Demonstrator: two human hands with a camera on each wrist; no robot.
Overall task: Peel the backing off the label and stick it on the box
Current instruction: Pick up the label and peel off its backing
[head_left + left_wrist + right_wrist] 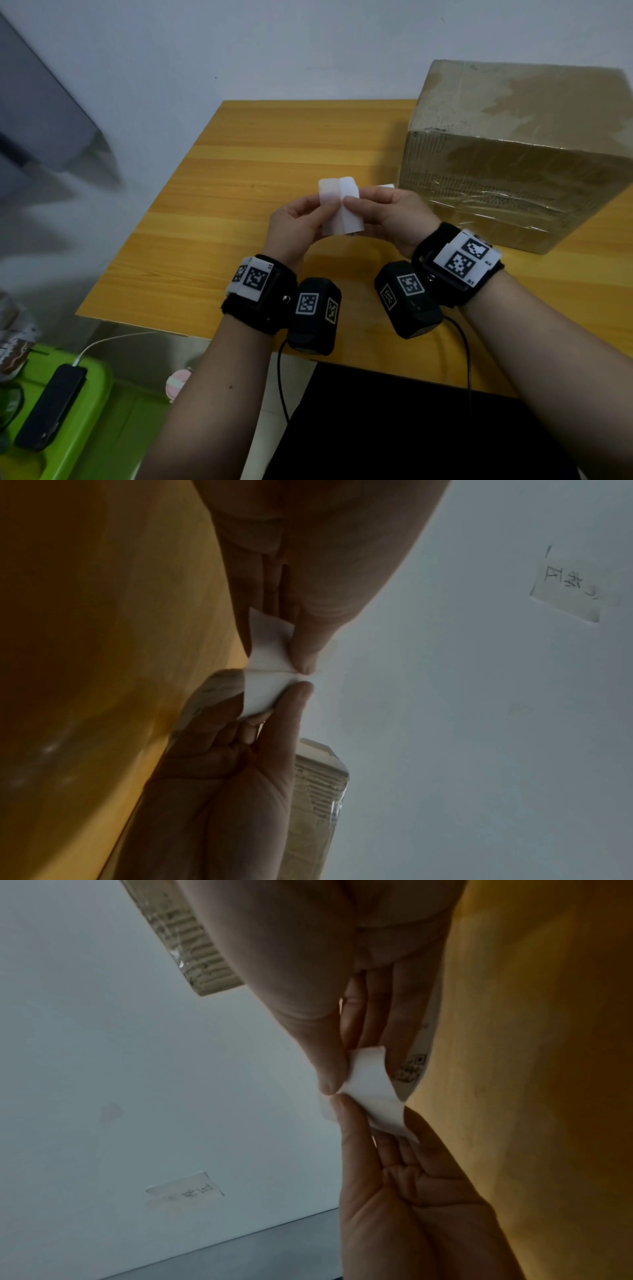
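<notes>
A small white label [340, 205] is held up over the wooden table [239, 205], its white back toward me, creased down the middle. My left hand [301, 219] pinches its left half between thumb and fingers. My right hand [380, 212] pinches the right half; the thumbs nearly meet at the crease. In the left wrist view the label [267, 669] bends between the two thumbs. In the right wrist view the label [371, 1093] shows printed code on its underside. The taped cardboard box [520, 157] stands on the table just right of my right hand.
A white wall [308, 51] runs behind the table, with a taped note [568, 585] on it. Left of the table, a green bin [85, 411] carries a black phone [51, 407] on a white cable.
</notes>
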